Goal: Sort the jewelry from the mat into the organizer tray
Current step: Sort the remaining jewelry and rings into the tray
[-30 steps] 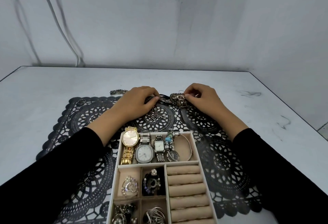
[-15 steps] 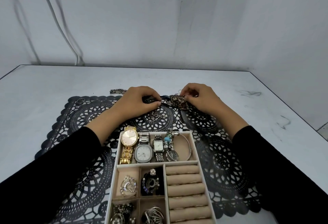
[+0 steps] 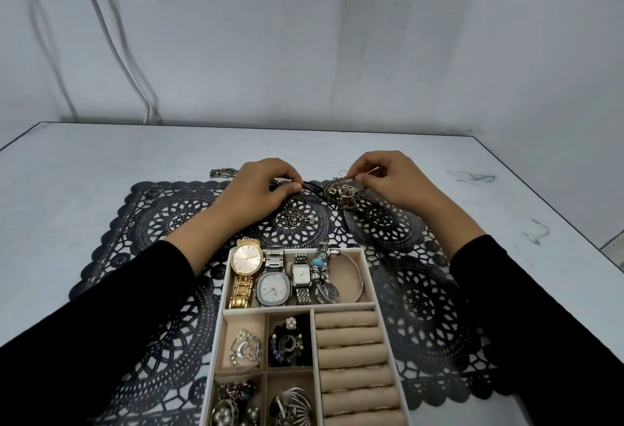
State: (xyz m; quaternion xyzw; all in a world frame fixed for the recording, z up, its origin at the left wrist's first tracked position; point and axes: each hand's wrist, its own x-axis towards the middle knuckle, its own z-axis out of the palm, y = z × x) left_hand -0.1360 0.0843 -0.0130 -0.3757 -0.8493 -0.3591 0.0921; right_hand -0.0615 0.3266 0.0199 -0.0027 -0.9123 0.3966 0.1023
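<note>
**A:** What are the hands doing?

**B:** The left hand [image 3: 260,189] and the right hand [image 3: 388,182] are at the far side of the black lace mat [image 3: 169,219], a little apart. The left hand pinches a black cord [image 3: 312,186] with its thumb and finger. The right hand pinches a thin wire bit on top of a brown-gold jewelry tangle [image 3: 341,193].

**A:** Are the cord and the tangle one thing?

**B:** The cord runs from the left hand into the tangle. It may be one necklace, but it is too knotted to tell. The tangle is low over the mat, between the two hands.

**A:** What else is on the mat?

**B:** A small pendant [image 3: 297,218] lies just below the hands, and a ring [image 3: 154,190] sits at the far left corner. A short chain [image 3: 223,173] lies on the white table [image 3: 84,162], just past the mat.

**A:** And the tray?

**B:** The organizer tray [image 3: 368,273] sits on the near part of the mat, between the black sleeves. Its long top box holds a gold watch [image 3: 246,258], a silver watch [image 3: 273,287], a small square watch [image 3: 300,273], a bead bracelet [image 3: 318,263] and a thin bangle [image 3: 358,277]. The small boxes below hold shiny pieces, and the ring rolls [image 3: 351,351] are on the right.
</note>
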